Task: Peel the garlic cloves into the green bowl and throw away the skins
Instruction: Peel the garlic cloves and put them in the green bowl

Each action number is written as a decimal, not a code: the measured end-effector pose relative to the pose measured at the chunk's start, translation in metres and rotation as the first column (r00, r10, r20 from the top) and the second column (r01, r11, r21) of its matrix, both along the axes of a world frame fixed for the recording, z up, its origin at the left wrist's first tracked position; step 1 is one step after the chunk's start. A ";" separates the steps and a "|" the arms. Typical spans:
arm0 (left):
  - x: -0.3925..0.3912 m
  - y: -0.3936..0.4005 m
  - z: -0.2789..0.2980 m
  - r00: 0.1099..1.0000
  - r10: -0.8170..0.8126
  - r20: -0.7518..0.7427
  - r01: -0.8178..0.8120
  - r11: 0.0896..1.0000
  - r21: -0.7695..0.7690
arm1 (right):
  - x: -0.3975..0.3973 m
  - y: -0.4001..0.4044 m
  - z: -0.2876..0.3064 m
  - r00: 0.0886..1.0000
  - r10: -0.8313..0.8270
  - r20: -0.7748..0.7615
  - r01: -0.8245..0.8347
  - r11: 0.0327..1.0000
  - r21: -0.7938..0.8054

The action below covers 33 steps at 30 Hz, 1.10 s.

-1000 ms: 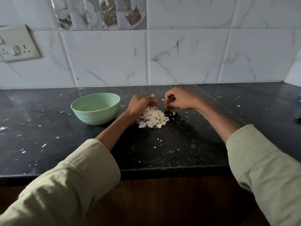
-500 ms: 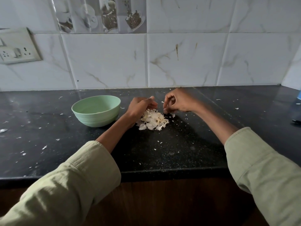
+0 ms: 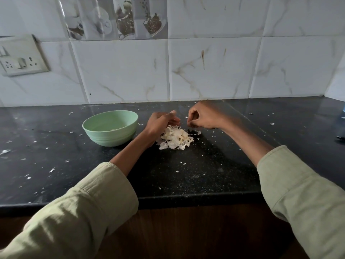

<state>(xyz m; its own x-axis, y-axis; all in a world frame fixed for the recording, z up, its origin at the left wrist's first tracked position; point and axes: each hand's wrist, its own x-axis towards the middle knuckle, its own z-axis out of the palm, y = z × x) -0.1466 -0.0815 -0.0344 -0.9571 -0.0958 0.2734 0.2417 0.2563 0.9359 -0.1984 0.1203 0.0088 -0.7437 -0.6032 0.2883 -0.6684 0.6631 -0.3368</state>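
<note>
bowl left of skin pile, both on counter

- A black speckled countertop is seen running the full width of the view, its surface glossy and dotted with small white flecks.
- Below its front edge, a dark brown wooden cabinet front is shown.
- The wall behind is covered in white marble-patterned tiles with pale brown veins.
- A decorative tile strip printed with cups and what may be coffee beans is set near the top.
- A white switch and socket plate is mounted at the left.
- The light is dim and soft.
</note>
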 end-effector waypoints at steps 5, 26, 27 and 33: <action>0.001 0.002 0.000 1.000 0.010 0.002 -0.010 1.000 0.010 | 0.006 -0.010 0.016 0.924 -0.065 -0.377 -0.046 0.959 -0.279; 0.003 0.002 0.000 0.999 0.031 0.022 -0.030 0.999 -0.039 | 0.021 -0.023 0.003 0.988 -0.106 -0.116 0.136 0.945 0.296; 0.003 0.003 0.001 0.999 0.030 0.027 -0.029 0.999 -0.046 | 0.021 -0.022 0.002 0.991 -0.107 -0.077 0.128 0.916 0.381; 0.005 0.001 -0.001 1.000 0.009 0.002 -0.009 0.997 -0.075 | 0.005 -0.010 0.000 0.994 -0.057 0.097 0.051 0.997 0.061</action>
<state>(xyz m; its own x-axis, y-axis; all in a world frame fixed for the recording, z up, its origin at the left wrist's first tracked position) -0.1418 -0.0810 -0.0356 -0.9568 -0.0839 0.2783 0.2373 0.3277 0.9145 -0.1938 0.1105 0.0084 -0.7985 -0.5753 0.1771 -0.5967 0.7177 -0.3589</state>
